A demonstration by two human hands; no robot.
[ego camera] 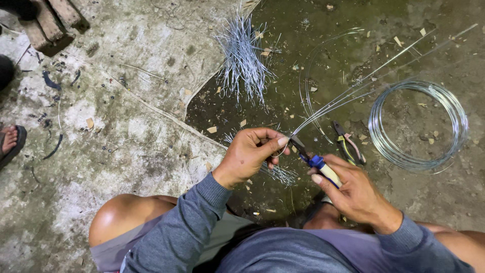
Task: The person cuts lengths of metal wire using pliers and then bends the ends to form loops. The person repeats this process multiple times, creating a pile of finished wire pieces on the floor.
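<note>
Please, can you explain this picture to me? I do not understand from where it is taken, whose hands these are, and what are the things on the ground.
One camera, worn on a person's head, looks down at their own knees and two bare hands. The left hand pinches a bunch of thin wires. The right hand grips pliers whose tip meets the wires at the left fingers. On the concrete floor lie a wire coil, a pile of cut wire pieces and a second pair of pliers. At the left edge is another person's sandalled foot.
</note>
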